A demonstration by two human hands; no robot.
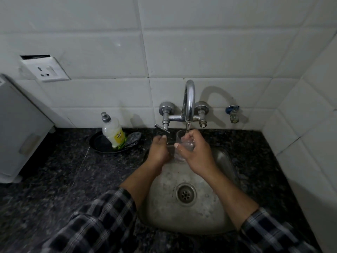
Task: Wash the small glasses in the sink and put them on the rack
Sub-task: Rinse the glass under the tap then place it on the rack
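Right hand point(196, 154) grips a small glass point(182, 141), thumb on its near left side and fingers wrapped round the far right side; left hand point(159, 150) is just beside it, fingers curled below the lever point(162, 129) of the left tap, and whether it holds or touches anything I cannot tell. Both hands are over the far end of the steel sink point(225, 161); the basin under the wrists looks wet and spotted, with the drain strainer point(186, 193) at its middle.

The small glass is clear and stands nearly upright; its long axis is vertical, mouth upward and just under the spout tip of the chrome faucet point(189, 99), base down toward the sink; how much water is inside it, and whether a stream is running, is too blurred to tell.

Left of the left hand, on the dark speckled counter point(63, 170), a black dish point(99, 145) holds a dish soap bottle point(114, 133) and a grey scrubber point(134, 138); the bottle leans, its grey cap pointing up and away, with yellow-green liquid pooled low in it; the scrubber lies against the bottle's right side. Beyond and right of the right hand, a small valve point(233, 113) with a blue handle sits on the tiled wall. Plaid sleeves point(102, 221) cover both forearms nearer the body.
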